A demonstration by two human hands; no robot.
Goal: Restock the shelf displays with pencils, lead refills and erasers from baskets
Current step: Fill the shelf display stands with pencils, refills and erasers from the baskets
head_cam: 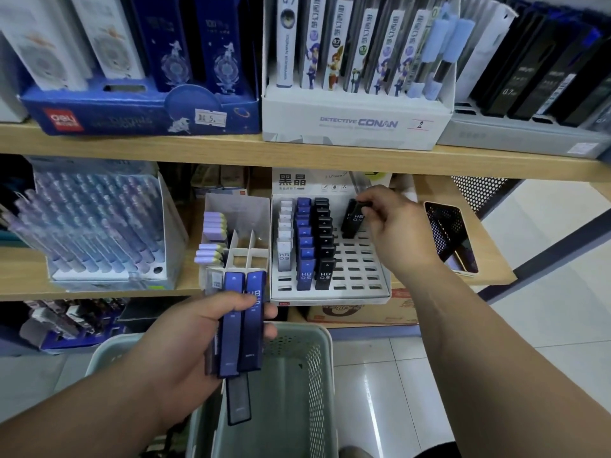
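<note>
A white slotted display tray (pixel 363 272) on the middle shelf holds rows of white, blue and black HB 0.5 lead refill cases. My right hand (pixel 393 223) pinches a black lead refill case (pixel 352 219) by its top, its lower end at a slot in the tray's far right part. My left hand (pixel 198 328) grips a bundle of blue lead refill cases (pixel 243 322) above a pale green basket (pixel 317 365); a dark case (pixel 238 401) hangs below the bundle.
A white divided box (pixel 238 226) with purple erasers stands left of the tray. A pencil display (pixel 99 226) sits further left. A black mesh holder (pixel 449 236) lies at the shelf's right end. The upper shelf (pixel 231 148) carries Deli and Conan display boxes.
</note>
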